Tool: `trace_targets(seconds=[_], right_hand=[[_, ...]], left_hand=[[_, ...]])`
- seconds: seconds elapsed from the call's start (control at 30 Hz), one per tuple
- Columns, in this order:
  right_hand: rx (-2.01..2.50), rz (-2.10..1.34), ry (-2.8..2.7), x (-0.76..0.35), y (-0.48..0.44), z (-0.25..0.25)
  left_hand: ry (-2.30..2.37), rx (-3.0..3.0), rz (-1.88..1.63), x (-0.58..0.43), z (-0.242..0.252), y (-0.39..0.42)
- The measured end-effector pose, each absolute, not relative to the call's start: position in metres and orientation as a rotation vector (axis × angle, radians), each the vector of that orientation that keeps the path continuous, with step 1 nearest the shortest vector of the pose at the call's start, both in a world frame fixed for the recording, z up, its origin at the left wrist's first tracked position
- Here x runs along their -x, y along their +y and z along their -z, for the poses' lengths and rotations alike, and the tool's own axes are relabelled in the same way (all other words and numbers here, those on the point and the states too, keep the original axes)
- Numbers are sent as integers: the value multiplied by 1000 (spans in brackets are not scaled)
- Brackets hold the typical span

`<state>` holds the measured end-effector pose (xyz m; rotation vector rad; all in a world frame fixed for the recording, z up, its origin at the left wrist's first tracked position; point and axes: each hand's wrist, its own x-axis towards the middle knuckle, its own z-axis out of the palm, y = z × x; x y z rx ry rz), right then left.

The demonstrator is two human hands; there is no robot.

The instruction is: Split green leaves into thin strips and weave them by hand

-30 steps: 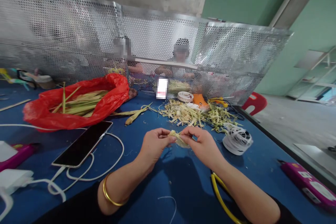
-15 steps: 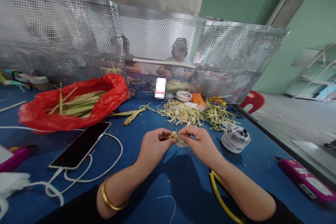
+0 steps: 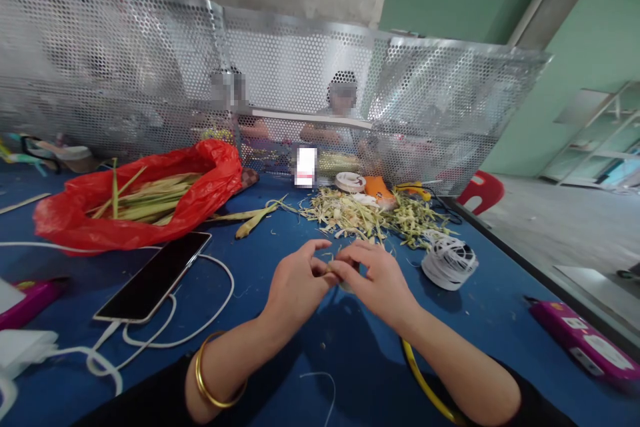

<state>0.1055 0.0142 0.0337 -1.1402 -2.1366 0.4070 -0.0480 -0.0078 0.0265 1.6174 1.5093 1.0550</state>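
Observation:
My left hand (image 3: 296, 281) and my right hand (image 3: 377, 280) meet over the blue table, fingertips together. Between them is a small pale leaf-fibre piece (image 3: 346, 287), mostly hidden by the fingers. Left thumb and fingers pinch it from one side, with the index finger raised; the right thumb and fingers curl over it from the other. Just beyond the hands lies a heap of pale leaf scraps (image 3: 343, 213), with greener clippings (image 3: 417, 219) beside it. Right of my right hand stands a roll of white strip (image 3: 449, 263).
A red plastic bag (image 3: 120, 235) of long leaves sits left, near a phone (image 3: 155, 278) on a white cable. A yellow band (image 3: 425, 387) lies under my right forearm; a purple case (image 3: 583, 340) is at right. Behind a perforated metal partition (image 3: 295, 53) sit two people.
The right fingers have curled further over the piece, which shows less now. My left index finger has lifted away from it. Things on the table stay where they were.

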Motion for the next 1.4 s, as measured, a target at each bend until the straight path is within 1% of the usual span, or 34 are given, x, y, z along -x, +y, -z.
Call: trace_targets(seconds=[0.13, 0.23, 0.37, 0.53, 0.67, 0.9, 1.07, 1.2, 1.3, 1.4], right_hand=[[1149, -503, -2124, -104, 16, -30], [1146, -601, -2011, -105, 16, -29], [1180, -734, -1834, -105, 16, -33], [1074, -972, -1638, -106, 22, -34], [1009, -1110, -1491, -107, 26, -32], [916, -1141, -1435, -103, 26, -31], [896, -1187, -1481, -99, 25, -27], [842, -1199, -1647, -100, 22, -30], [827, -1062, -1818, -109, 25, -38], [852, -818, -2123, -122, 35, -47]], left_hand=[[1539, -1678, -954, 45, -26, -10], [1555, -1732, -902, 44, -27, -12], [1435, -1732, -836, 44, -22, -12], [1085, -1453, -740, 41, -13, -7], [1037, -1286, -722, 40, -19, -5], [1081, -1263, -611, 47, -28, -7], [1116, -1159, -726, 45, -27, -6], [1182, -1081, -748, 41, -29, -7], [1210, -1051, -816, 41, -32, -7], [1221, -1015, -941, 43, -34, -7]])
